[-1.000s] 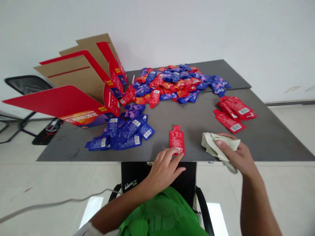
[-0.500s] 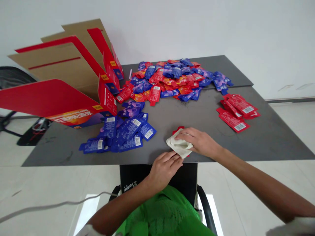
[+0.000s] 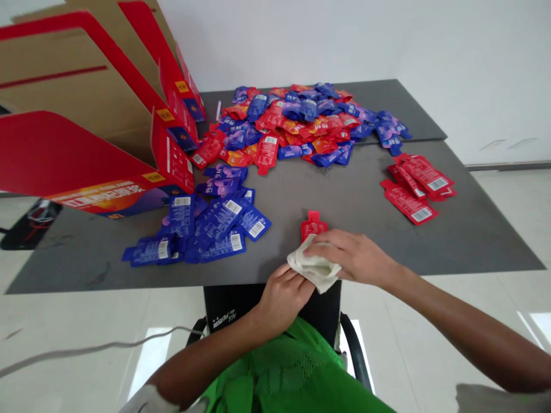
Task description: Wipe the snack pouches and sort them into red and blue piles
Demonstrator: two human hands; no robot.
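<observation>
The right hand (image 3: 350, 256) lies half-closed over a crumpled off-white cloth (image 3: 314, 267), its fingers wrapped across the top and holding it. The left hand (image 3: 284, 301) sits at the cloth's near edge with fingers curled against it; whether it grips, I cannot tell. A single red sachet (image 3: 313, 225) lies flat on the grey worktop (image 3: 344, 201), just beyond the cloth, which hides its lower end.

Blue sachets (image 3: 202, 229) lie in a loose group to the left, and a small stack of red sachets (image 3: 415, 192) lies to the right. Beyond them spreads a mixed heap of sachets (image 3: 288, 123). An open red cardboard carton (image 3: 86, 115) rests on the worktop's left side.
</observation>
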